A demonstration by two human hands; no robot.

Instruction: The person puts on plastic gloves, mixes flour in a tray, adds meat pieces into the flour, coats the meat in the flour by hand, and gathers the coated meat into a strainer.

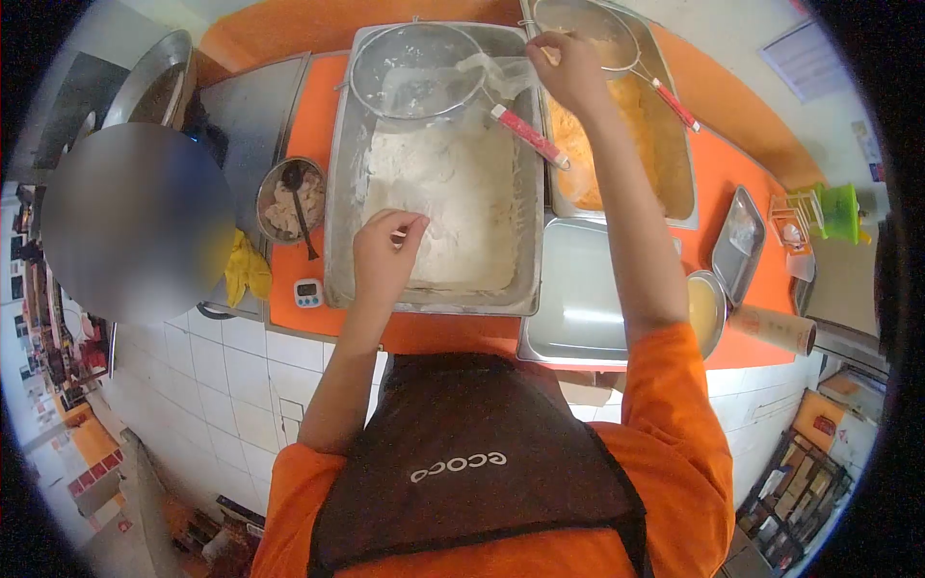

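Note:
My left hand (388,252) is over a deep metal tray (337,212) of pale flour (462,212). Its thumb and fingers are pinched together; what they hold, if anything, I cannot make out. My right hand (573,72) reaches to the far end, above the gap between this tray and a second one. Its fingertips are also closed, with their contents hidden. Near them a crumpled, see-through plastic piece (499,75) lies at the flour tray's far end. A round sieve (414,72) with a red handle (530,137) rests across that tray.
Orange crumbs (602,135) fill the second tray, with another sieve (588,29) on it. A bowl of raw meat pieces (289,207) with a dark spoon and a timer (307,293) are left. A shallow tray (578,289) and yellow-liquid bowl (706,306) are right. A person stands left.

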